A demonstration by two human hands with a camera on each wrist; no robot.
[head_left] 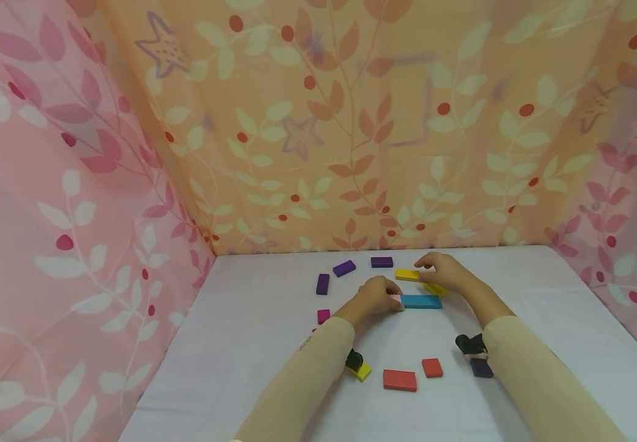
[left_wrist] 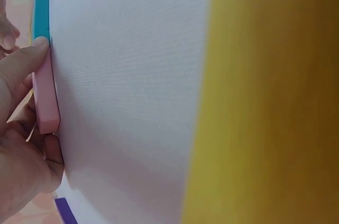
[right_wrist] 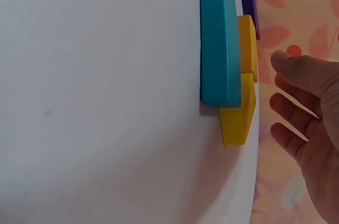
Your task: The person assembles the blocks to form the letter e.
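My left hand pinches a pink block, thumb on its near face and fingers at its far side and end. Its other end meets a blue block, and the two form one straight bar. Behind the bar are two yellow blocks, a left one and a right one, end to end at an angle. The right hand hovers by the yellow blocks, fingers loosely spread and holding nothing. In the right wrist view, a gap shows between its fingertips and the yellow blocks.
Purple blocks curve along the back left. A magenta block lies left of the left hand. Toward the front are red blocks, a yellow block partly behind the left wrist, and a dark block. Patterned cloth walls the white table.
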